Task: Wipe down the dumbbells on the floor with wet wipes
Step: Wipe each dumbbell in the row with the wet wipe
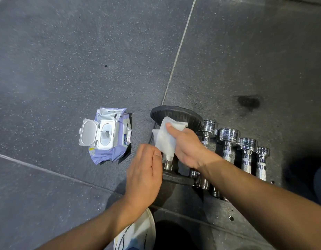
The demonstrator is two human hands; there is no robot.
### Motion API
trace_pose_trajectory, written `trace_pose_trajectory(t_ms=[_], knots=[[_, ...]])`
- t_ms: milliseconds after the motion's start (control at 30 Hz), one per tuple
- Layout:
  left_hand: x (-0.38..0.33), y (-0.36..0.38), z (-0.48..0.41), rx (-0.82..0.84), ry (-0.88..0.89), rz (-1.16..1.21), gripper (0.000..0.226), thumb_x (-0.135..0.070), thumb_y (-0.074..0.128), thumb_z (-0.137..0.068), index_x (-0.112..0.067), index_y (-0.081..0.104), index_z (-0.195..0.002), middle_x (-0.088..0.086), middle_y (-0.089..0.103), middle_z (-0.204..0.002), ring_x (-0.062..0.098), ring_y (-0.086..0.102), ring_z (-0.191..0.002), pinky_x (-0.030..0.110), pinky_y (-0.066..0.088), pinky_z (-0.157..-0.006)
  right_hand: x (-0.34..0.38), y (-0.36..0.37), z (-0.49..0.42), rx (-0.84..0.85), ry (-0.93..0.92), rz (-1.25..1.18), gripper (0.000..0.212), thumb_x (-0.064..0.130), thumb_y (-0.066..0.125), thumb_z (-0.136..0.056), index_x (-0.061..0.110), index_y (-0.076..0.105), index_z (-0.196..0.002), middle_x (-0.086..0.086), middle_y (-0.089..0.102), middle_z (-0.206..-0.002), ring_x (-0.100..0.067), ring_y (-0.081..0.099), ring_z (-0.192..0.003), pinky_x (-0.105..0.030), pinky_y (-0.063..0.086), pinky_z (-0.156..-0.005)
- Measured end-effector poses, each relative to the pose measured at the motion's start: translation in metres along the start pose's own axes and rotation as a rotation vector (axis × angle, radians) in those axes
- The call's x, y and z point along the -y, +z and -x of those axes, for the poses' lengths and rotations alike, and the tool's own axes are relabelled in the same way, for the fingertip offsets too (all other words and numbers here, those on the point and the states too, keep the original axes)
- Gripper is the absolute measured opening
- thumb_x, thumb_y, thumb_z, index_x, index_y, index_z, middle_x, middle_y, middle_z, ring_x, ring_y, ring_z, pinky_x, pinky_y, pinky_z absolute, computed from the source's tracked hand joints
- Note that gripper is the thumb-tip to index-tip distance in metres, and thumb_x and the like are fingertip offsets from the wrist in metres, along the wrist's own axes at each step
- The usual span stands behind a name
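A large black-headed dumbbell lies on the dark floor with its chrome handle toward me. My right hand grips a white wet wipe wrapped around that handle. My left hand hovers just left of the handle's near end, fingers together and slightly curled, holding nothing; its thumb is close to the wipe's lower edge. To the right, several chrome dumbbells lie side by side, stepping down in size. A purple wet wipe pack lies to the left with its white lid flipped open.
The floor is dark speckled rubber tile with pale seams. A dark wet patch marks the tile beyond the chrome dumbbells. My white-clad knee shows at the bottom edge.
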State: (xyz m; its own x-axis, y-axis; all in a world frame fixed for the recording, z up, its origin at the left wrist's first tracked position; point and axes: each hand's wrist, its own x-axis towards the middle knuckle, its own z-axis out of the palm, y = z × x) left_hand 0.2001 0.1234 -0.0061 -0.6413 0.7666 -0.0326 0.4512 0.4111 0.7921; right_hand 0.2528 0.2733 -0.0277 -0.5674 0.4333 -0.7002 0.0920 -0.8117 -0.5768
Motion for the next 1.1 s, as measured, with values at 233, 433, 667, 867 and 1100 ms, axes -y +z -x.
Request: trace_pose_trajectory(t_ms=[233,433,667,867,1100], knots=[[-0.001,0.000,0.000,-0.005,0.010,-0.003,0.031,-0.033,0.031,-0.102,-0.015,0.052,-0.089,-0.005,0.046,-0.089,0.020,0.052,-0.079,0.051,0.045,-0.073,-0.018,-0.008,0.016,0.149,0.156,0.193,0.032,0.004,0.062,-0.098,0.005,0.058,-0.130,-0.019,0.072,-0.117,-0.029,0.070,-0.107,-0.043,0.056,-0.096],[0.000,0.001,0.000,0.004,0.010,-0.009,0.029,-0.032,0.032,-0.102,-0.016,0.052,-0.089,-0.005,0.046,-0.090,0.021,0.053,-0.081,0.051,0.045,-0.075,-0.004,-0.008,0.011,0.048,0.168,0.167,0.017,0.003,0.059,-0.099,-0.001,0.066,-0.114,-0.023,0.073,-0.114,-0.034,0.071,-0.104,-0.047,0.057,-0.094],[0.000,0.000,0.000,0.009,-0.005,-0.004,0.029,-0.031,0.031,-0.102,-0.016,0.053,-0.089,-0.004,0.048,-0.089,0.022,0.053,-0.081,0.051,0.045,-0.075,0.001,0.011,-0.011,-0.193,0.027,0.164,0.020,0.008,0.062,-0.098,-0.003,0.065,-0.115,-0.022,0.075,-0.103,-0.037,0.073,-0.098,-0.051,0.059,-0.086],[-0.001,0.000,0.001,0.003,0.006,-0.002,0.032,-0.034,0.030,-0.103,-0.016,0.051,-0.088,-0.006,0.046,-0.087,0.021,0.051,-0.080,0.049,0.044,-0.074,-0.008,-0.008,0.012,0.122,0.199,0.287,0.023,0.004,0.065,-0.096,0.003,0.063,-0.120,-0.018,0.072,-0.107,-0.029,0.070,-0.098,-0.044,0.058,-0.090],[0.000,-0.001,0.000,0.032,0.010,-0.012,0.027,-0.033,0.031,-0.103,-0.020,0.050,-0.089,-0.008,0.046,-0.089,0.018,0.052,-0.081,0.042,0.042,-0.074,0.012,-0.007,0.042,0.175,0.244,0.778,0.037,0.030,0.073,-0.094,0.013,0.062,-0.124,0.006,0.075,-0.082,-0.003,0.068,-0.069,-0.019,0.051,-0.054]])
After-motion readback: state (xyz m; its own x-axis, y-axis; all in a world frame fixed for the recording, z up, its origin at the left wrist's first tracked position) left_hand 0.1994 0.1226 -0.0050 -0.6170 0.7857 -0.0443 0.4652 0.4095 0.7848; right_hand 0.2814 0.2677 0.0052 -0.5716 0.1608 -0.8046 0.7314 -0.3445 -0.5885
